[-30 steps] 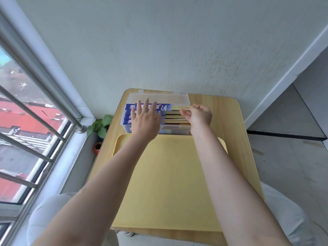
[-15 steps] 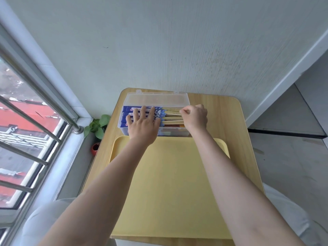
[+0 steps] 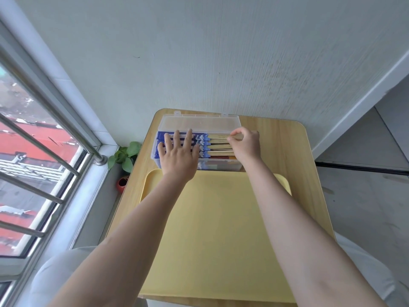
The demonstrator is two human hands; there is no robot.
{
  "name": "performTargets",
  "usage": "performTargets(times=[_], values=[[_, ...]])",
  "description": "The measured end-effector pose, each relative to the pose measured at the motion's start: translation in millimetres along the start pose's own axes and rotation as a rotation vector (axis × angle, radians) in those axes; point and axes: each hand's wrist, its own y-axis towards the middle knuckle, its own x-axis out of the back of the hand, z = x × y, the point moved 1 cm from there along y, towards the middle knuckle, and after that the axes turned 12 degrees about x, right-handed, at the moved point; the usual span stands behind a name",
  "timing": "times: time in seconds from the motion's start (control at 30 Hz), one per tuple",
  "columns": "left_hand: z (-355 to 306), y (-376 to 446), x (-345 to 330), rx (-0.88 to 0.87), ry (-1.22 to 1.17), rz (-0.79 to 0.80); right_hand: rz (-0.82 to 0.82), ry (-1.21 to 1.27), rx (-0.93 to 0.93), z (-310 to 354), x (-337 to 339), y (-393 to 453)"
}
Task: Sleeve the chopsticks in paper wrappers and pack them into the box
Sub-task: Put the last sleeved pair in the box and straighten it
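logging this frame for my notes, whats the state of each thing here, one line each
box: lid open, leaning back toward the wall
sleeved chopsticks: lying flat in the box, blue wrappers on, bare ends showing at the right
left hand: fingers spread flat, pressing on the wrappers
right hand: fingers curled, pinching the bare chopstick ends
tray: flat on the table, nothing visible on it

A light wooden table (image 3: 285, 156) carries a yellow tray (image 3: 217, 240) and, just behind it, a clear plastic box (image 3: 199, 122).
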Motion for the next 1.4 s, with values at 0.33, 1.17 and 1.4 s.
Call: performTargets(times=[0.33,1.17,1.4], values=[[6.3,6.9,-2.2,-0.011,-0.043,-0.036,-0.113,0.079,-0.107,-4.2,-4.0,9.2],[7.1,-14.9,-4.7,-0.058,-0.205,-0.153,-0.071,0.683,-0.281,15.0,30.4,16.0],[31.5,-34.3,17.6,0.422,-1.093,-0.162,-0.121,0.57,-0.244,22.8,34.4,-14.3]])
